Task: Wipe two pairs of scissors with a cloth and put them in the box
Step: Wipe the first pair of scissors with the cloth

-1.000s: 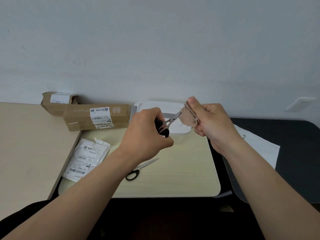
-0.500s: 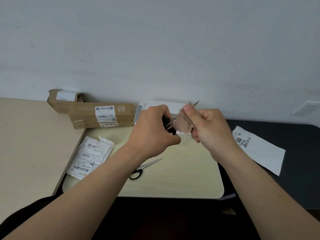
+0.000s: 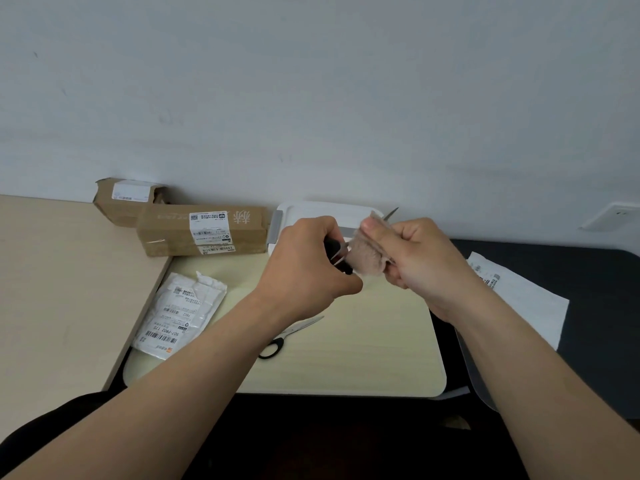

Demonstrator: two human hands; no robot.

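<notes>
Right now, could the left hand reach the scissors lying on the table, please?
Probably not yet: the left hand grips the held scissors. Nothing covers the spare scissors beside its forearm.

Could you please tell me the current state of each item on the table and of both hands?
Left hand: grips held scissors by handle.
Right hand: pinches cloth round blades.
Held scissors: lifted, tip poking past cloth.
Cloth: folded over blades.
Second scissors: closed, flat on table.
White box: behind hands, contents hidden.
</notes>
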